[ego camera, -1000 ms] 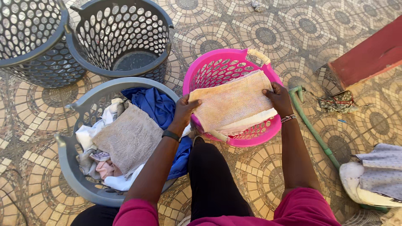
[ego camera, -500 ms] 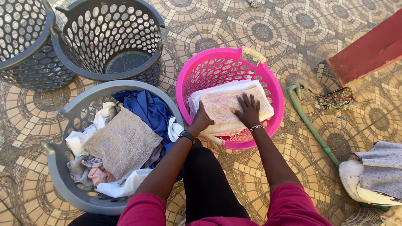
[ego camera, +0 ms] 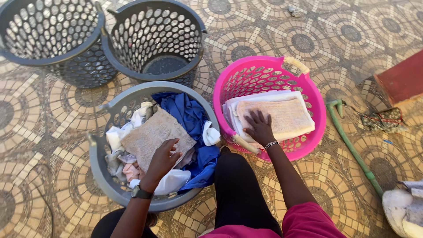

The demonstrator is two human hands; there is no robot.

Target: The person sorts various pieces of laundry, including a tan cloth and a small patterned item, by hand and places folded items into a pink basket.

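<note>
Evidently the left hand (ego camera: 164, 158) rests with fingers loosely spread, gripping nothing, on the tan towel (ego camera: 154, 137) atop the grey basket (ego camera: 102, 169) (soft, light, floppy: best pinched at an edge), while the right hand (ego camera: 259, 128) presses flat and open on the folded beige towel (ego camera: 284, 115) in the pink basket (ego camera: 264, 70).

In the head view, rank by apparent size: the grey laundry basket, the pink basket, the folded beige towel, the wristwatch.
1. grey laundry basket
2. pink basket, somewhat smaller
3. folded beige towel
4. wristwatch, by far the smallest
</note>
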